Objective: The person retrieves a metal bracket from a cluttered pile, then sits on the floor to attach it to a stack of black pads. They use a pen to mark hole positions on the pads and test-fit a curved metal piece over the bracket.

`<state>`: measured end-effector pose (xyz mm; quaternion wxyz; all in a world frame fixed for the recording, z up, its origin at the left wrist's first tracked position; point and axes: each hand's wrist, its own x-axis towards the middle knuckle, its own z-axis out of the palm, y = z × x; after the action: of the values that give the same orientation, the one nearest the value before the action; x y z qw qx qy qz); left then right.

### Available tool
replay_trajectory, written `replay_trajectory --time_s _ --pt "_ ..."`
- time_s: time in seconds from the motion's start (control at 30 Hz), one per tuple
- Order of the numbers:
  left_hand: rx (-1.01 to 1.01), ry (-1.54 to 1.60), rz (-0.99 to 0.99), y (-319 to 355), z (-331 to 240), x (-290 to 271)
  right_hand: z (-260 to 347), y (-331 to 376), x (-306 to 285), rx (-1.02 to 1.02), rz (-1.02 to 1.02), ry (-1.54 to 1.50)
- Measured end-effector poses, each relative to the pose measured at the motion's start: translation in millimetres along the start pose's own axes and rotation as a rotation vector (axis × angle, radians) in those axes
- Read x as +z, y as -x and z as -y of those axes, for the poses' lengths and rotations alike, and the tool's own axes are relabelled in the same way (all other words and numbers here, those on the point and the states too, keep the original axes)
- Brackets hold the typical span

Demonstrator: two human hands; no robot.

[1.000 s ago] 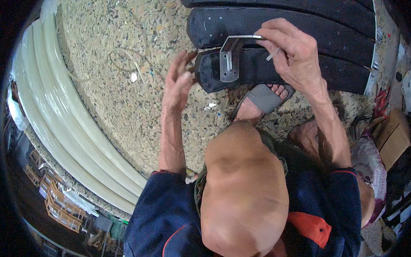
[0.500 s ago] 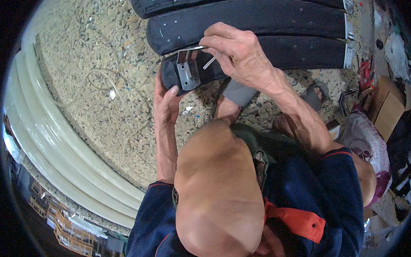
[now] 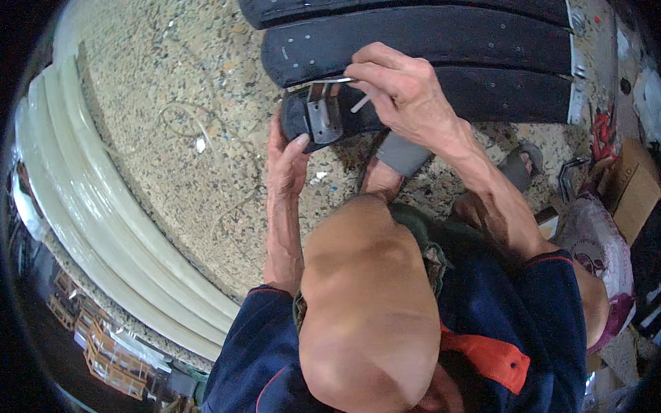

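Note:
At the rounded left end of the nearest long black padded panel (image 3: 494,96), a grey metal bracket (image 3: 323,120) lies against the black surface. My left hand (image 3: 285,161) is closed around that panel end, its thumb on top beside the bracket's lower corner. Over the panel, just right of the bracket, my right hand (image 3: 404,85) pinches a thin metal tool (image 3: 322,82) whose length reaches left across the bracket's top edge. A short white stick (image 3: 360,103) juts out below the same fingers. How the tool's far end meets the bracket is unclear.
More black panels (image 3: 416,46) lie side by side beyond, with metal pieces (image 3: 577,69) at their right ends. Pale plastic-wrapped lengths (image 3: 105,199) curve along the left. At the right are a cardboard box (image 3: 639,189), a white-and-purple sack (image 3: 599,238) and a red item (image 3: 602,136).
The whole scene has shifted right and slightly down in the picture, floor included. Both hands keep the same holds, and the tool lies across the bracket much as before.

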<state>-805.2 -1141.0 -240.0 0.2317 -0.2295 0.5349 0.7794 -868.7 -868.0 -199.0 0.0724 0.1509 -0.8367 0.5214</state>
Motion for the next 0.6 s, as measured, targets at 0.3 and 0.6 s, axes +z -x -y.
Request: replay_trajectory --time_s 0.3,0.6 --pt "0.016 -0.03 -0.002 -5 7 -12 -2 1 5 0.009 0.012 0.001" --pt "0.023 -0.056 0.009 -5 5 -8 -1 -2 12 -0.027 0.002 -0.01"
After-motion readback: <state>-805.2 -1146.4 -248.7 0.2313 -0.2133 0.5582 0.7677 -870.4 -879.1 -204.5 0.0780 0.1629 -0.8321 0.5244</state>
